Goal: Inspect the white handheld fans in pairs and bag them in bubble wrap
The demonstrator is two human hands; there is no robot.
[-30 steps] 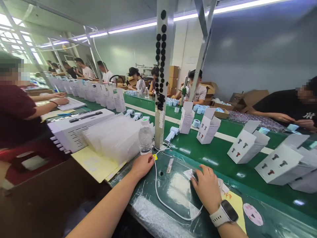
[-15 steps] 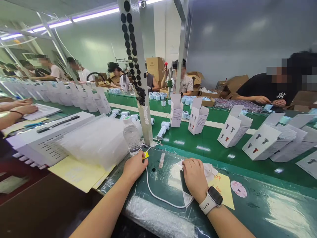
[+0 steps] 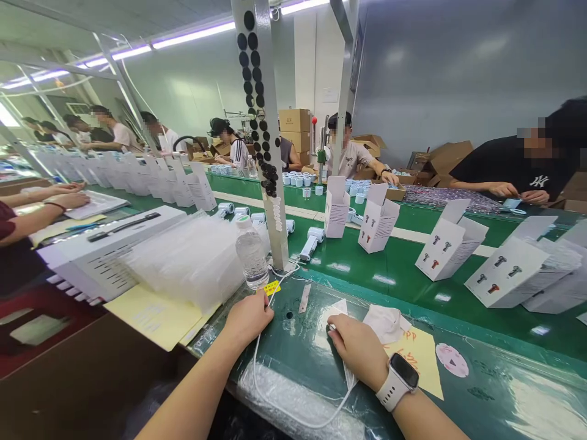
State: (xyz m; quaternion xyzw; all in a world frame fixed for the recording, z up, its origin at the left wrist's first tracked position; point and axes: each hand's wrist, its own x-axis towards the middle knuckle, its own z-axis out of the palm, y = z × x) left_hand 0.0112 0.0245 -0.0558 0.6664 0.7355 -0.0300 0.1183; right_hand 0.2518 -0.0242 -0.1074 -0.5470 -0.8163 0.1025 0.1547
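Note:
My left hand [image 3: 250, 318] rests at the near edge of the green bench, its fingers closed round a thin white cable [image 3: 293, 421]. The cable loops down over the bench edge and runs up under my right hand [image 3: 360, 348]. That hand wears a smartwatch [image 3: 398, 379]; its fingers curl down onto a flat white sheet [image 3: 335, 309], and what they grip is hidden. A crumpled white piece [image 3: 386, 322] lies just beyond its knuckles. A small yellow tag [image 3: 271, 287] sits on the cable ahead of my left hand.
A water bottle [image 3: 251, 252] and a metal post [image 3: 271, 183] with black dots stand ahead. A stack of clear bags [image 3: 192, 256] lies left. Open white boxes [image 3: 378, 226] sit on the green conveyor [image 3: 394, 275]. Yellow paper [image 3: 419, 363] lies right. Other people work around.
Both my hands have drawn back toward me. The cable loop has grown longer and hangs over the bench edge. My right hand has uncovered the crumpled white piece.

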